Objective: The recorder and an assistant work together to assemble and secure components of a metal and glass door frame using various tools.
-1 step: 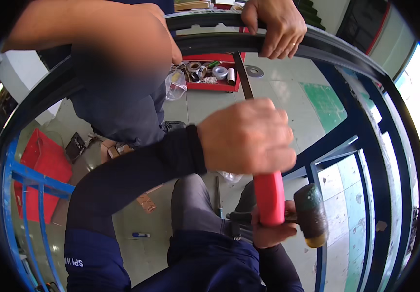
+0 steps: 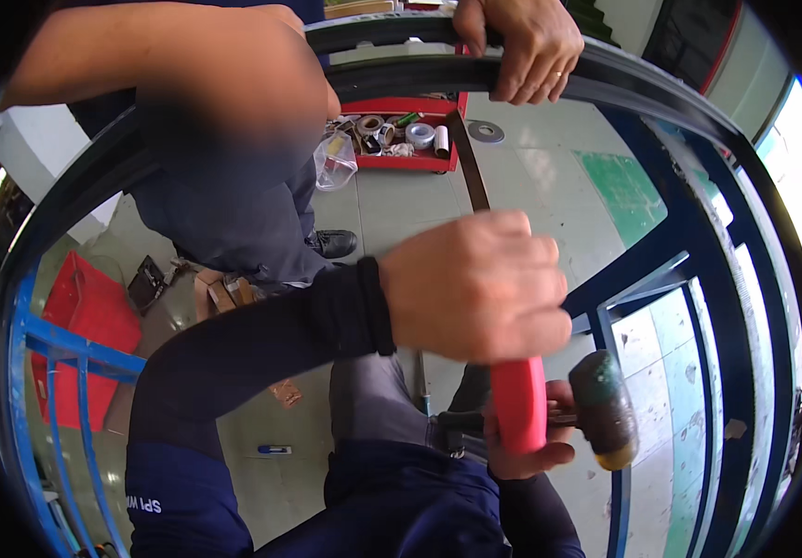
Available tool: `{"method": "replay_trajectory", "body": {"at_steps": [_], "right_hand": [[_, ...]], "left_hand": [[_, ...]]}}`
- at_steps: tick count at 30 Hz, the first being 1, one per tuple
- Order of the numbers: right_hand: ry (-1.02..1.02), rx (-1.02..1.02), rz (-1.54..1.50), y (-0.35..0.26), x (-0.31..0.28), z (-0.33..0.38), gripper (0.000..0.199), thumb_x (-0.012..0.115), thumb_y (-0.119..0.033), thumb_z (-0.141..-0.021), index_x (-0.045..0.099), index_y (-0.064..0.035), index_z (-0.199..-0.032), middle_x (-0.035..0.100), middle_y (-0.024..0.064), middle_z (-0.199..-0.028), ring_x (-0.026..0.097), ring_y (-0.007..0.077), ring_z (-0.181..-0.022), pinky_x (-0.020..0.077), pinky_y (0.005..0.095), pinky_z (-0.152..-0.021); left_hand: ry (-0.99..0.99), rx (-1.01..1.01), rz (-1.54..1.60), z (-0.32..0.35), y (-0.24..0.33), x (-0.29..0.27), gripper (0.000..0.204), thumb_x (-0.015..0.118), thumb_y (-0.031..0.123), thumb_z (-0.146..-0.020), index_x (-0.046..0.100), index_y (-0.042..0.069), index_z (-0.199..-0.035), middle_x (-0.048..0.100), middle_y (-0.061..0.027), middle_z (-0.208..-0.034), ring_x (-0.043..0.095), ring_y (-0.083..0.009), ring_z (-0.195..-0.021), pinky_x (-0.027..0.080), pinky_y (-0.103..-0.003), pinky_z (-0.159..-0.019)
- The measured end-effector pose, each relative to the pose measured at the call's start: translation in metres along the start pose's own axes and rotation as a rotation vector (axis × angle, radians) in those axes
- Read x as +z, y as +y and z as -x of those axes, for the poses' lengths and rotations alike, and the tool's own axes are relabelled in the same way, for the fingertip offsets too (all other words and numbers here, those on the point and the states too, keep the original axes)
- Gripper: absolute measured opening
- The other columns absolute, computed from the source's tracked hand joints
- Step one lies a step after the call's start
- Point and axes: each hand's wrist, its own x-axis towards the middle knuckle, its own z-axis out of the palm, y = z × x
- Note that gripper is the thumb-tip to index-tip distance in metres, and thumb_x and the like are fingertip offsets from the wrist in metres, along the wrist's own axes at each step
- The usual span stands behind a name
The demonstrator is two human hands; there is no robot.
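Left hand point(image 2: 480, 284), centre of view: fingers curled shut round the top of a red tool handle point(image 2: 519, 405), handle running down toward 6 o'clock. Right hand point(image 2: 522, 437), just below at 5 o'clock: fingers wrapped round the dark shaft of a rubber mallet point(image 2: 603, 409), mallet head just beside the red handle at its 3 o'clock. Dark metal frame point(image 2: 661, 102) arching across the top from 9 to 3 o'clock. Co-worker's hand point(image 2: 520, 46) at 12 o'clock, gripping the frame's upper bar. Red tray point(image 2: 410, 160) of tape rolls and small parts on the floor at 12 o'clock, beyond the frame. Red crate point(image 2: 85, 316) at 9 o'clock beside blue bars point(image 2: 66, 339).
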Motion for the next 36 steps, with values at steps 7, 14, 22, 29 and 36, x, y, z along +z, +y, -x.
{"method": "replay_trajectory", "body": {"at_steps": [7,14,22,29,36], "right_hand": [[0.185,0.387,-0.052,-0.019,-0.004,0.012,0.075,0.071,-0.054,-0.081,0.036,-0.0037,-0.124,0.062,0.0147,-0.076,0.054,0.0171,-0.047,0.0446,0.0254,-0.042],[-0.125,0.246,-0.050,-0.026,0.016,-0.019,0.070,0.075,-0.046,-0.080,0.041,0.0022,-0.119,0.061,0.0139,-0.073,0.053,0.0138,-0.045,0.0402,0.0238,-0.042],[-0.293,0.144,-0.099,-0.035,0.037,-0.049,0.069,0.040,-0.068,-0.094,0.046,-0.0012,-0.111,0.050,0.0072,-0.060,0.044,0.0126,-0.042,0.0355,0.0258,-0.041],[-0.286,0.249,-0.087,-0.033,0.021,-0.034,0.069,0.038,-0.070,-0.093,0.046,-0.0024,-0.103,0.044,0.0051,-0.058,0.040,0.0129,-0.042,0.0337,0.0267,-0.041],[-0.248,0.235,-0.046,-0.037,0.022,-0.028,0.070,0.038,-0.071,-0.092,0.047,-0.0027,-0.102,0.040,0.0044,-0.055,0.039,0.0128,-0.042,0.0329,0.0268,-0.040]], "left_hand": [[-0.457,-0.182,0.144,0.024,0.043,0.035,0.011,0.062,0.018,-0.076,0.052,0.013,-0.075,0.051,0.0003,-0.072,0.056,-0.0166,-0.075,0.043,-0.030,-0.064],[-0.304,-0.139,-0.026,0.011,0.017,0.022,0.010,0.069,0.012,-0.072,0.059,0.010,-0.074,0.048,0.0000,-0.070,0.053,-0.0176,-0.069,0.041,-0.031,-0.060],[-0.161,-0.164,-0.095,-0.018,-0.049,-0.013,0.025,0.076,-0.005,-0.064,0.054,0.006,-0.070,0.051,-0.0066,-0.071,0.052,-0.0246,-0.065,0.041,-0.035,-0.058],[-0.133,-0.146,-0.136,-0.016,-0.060,-0.015,0.029,0.075,-0.008,-0.067,0.050,0.005,-0.072,0.050,-0.0065,-0.069,0.050,-0.0242,-0.063,0.042,-0.034,-0.058],[-0.103,-0.137,-0.131,-0.016,-0.062,-0.016,0.029,0.075,-0.008,-0.067,0.050,0.005,-0.071,0.049,-0.0065,-0.069,0.050,-0.0243,-0.063,0.042,-0.034,-0.058]]}}
